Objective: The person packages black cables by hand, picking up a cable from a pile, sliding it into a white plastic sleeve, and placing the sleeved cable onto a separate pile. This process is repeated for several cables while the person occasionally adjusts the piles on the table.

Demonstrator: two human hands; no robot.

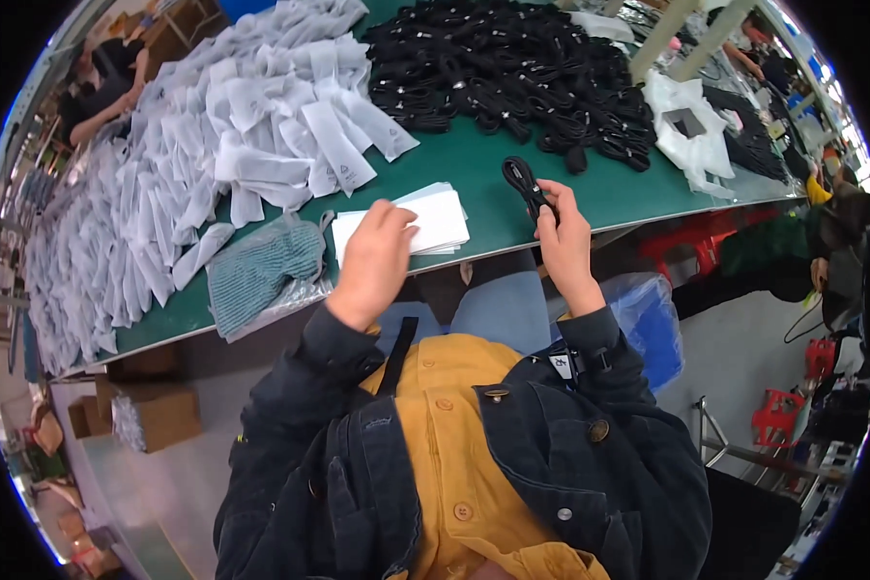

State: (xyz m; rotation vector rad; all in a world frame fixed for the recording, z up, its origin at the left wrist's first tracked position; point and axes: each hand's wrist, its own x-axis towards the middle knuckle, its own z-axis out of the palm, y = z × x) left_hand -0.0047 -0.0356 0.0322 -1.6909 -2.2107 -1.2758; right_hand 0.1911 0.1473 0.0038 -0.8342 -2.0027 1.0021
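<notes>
A person in a dark jacket and a mustard buttoned shirt sits at a green-topped table with both bare hands above its near edge. The right hand is clamped on a looped black cord bundle, thumb and fingers closed around its lower end while the upper loop stands out beyond them toward the left, over the bare green surface. The left hand is over the left part of a stack of flat white pouches, its fingers bent; whether they pinch a pouch or only rest there cannot be told. The stack lies just beside a blue-green ribbed knit piece, which sits on clear plastic at the table's edge. Beyond the left hand, a broad heap of filled whitish translucent pouches covers the left side of the table; beyond the right, a dense pile of black cord bundles spreads across the far side. A crumpled white plastic bag lies to the right of that pile. Below the right forearm stands a blue bin lined with clear plastic.
</notes>
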